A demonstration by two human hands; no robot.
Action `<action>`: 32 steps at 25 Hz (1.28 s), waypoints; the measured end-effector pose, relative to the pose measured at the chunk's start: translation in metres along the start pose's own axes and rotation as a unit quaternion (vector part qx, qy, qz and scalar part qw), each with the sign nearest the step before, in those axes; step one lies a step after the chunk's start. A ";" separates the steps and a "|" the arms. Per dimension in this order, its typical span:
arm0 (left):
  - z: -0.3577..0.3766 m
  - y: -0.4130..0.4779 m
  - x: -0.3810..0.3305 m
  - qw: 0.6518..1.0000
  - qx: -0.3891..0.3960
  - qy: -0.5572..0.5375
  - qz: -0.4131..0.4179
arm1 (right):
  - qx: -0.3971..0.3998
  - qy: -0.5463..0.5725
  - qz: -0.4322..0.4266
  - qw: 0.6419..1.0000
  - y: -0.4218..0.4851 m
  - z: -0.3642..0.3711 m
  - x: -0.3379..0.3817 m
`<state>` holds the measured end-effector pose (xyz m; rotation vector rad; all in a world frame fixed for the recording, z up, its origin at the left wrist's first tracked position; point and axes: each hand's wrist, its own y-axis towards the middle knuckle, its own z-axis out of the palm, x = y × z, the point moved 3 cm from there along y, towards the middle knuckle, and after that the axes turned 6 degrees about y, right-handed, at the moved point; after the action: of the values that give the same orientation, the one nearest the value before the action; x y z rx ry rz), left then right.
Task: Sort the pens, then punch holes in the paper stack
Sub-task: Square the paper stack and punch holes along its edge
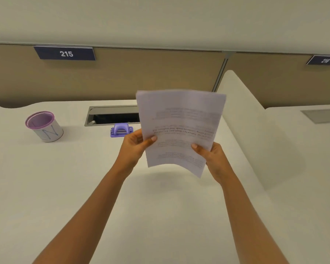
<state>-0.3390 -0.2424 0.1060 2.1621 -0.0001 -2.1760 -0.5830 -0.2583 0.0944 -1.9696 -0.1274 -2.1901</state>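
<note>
Left hand [134,145] on the left edge and right hand [212,159] on the lower right edge of the paper stack [181,119], each gripping it, thumb on the printed face. Stack in the air above the white desk [65,187], slightly bowed, print blurred. Just left of it a purple hole punch [121,130] beside the open cable slot [112,117]; farther left a purple-rimmed pen cup [44,127], marked N; behind, a panel plate [65,53] reading 215.

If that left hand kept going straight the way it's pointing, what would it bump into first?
Probably the beige partition wall. The left hand, holding the paper stack, points forward and slightly right, so it passes just right of the purple hole punch and above the cable slot, though depth is unclear.
</note>
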 end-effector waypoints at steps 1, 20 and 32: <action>0.000 -0.006 0.010 1.000 0.008 0.010 -0.014 | 0.000 -0.005 0.010 1.000 -0.003 -0.002 -0.008; 0.033 -0.022 0.013 0.926 -0.112 -0.306 -0.191 | -0.059 0.261 0.027 0.963 -0.031 0.014 -0.012; -0.056 -0.010 -0.003 0.994 -0.056 0.048 -0.078 | -0.059 0.073 0.000 0.996 -0.030 -0.035 -0.004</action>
<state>-0.2840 -0.2291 0.1085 2.2694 0.2982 -2.0895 -0.6221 -0.2358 0.0885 -1.8586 0.0247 -2.3817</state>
